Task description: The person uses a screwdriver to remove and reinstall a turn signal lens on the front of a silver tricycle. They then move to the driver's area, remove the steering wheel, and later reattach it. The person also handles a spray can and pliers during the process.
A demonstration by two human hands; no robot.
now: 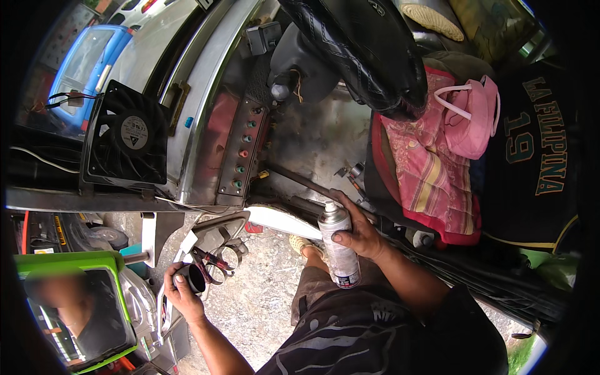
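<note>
Right hand (362, 234): was wrapped around the spray can (345, 259).
Spray can: sat against that hand's left side, below and right of frame centre.
Left hand (183, 292): gripped a dark cup-shaped piece (195, 279), lower left.

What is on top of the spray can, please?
A whitish nozzle tops the spray can; what it covers underneath cannot be seen, nor can the surface under the right hand.

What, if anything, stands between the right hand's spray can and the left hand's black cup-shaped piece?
Nothing plainly blocks the gap between spray can and black cup-shaped piece. Metal rings show right of it; whether they intrude or lie beyond is unclear.
</note>
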